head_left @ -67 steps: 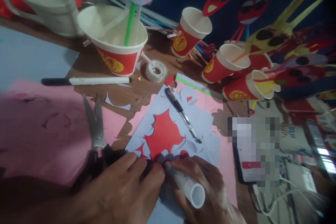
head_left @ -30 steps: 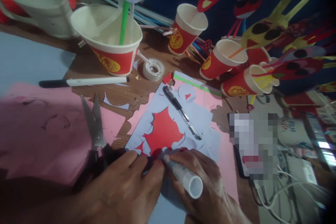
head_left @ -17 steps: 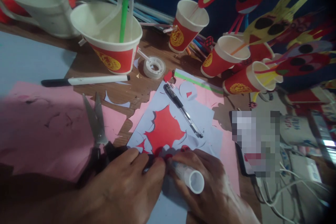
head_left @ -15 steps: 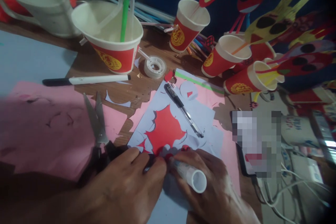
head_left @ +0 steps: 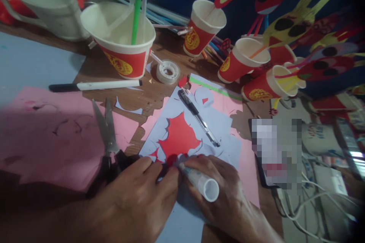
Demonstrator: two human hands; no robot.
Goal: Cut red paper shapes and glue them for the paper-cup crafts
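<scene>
My right hand (head_left: 221, 188) is closed around a white glue stick (head_left: 201, 183), its hollow end tilted up towards me and its other end down at the paper. Close beside it, my left hand (head_left: 148, 193) has its fingers curled and pressed together; what they pinch is hidden. Both hands are over white paper scraps. Just beyond them lies a jagged red paper piece (head_left: 182, 136). A black-and-clear pen (head_left: 199, 117) rests on the scraps. Partly under my left hand are scissors (head_left: 110, 140) with black handles, blades slightly apart.
A black-and-white marker (head_left: 97, 85) and a tape roll (head_left: 168, 72) lie farther back. Behind stand a large red-and-white paper cup (head_left: 125, 60) and several smaller cups with paper faces on straws. Pink paper (head_left: 68, 136) is at left, a phone (head_left: 266, 155) and cables at right.
My right hand and the glue stick have shifted slightly left and up, closer to my left hand's fingers. The left hand has barely moved.
</scene>
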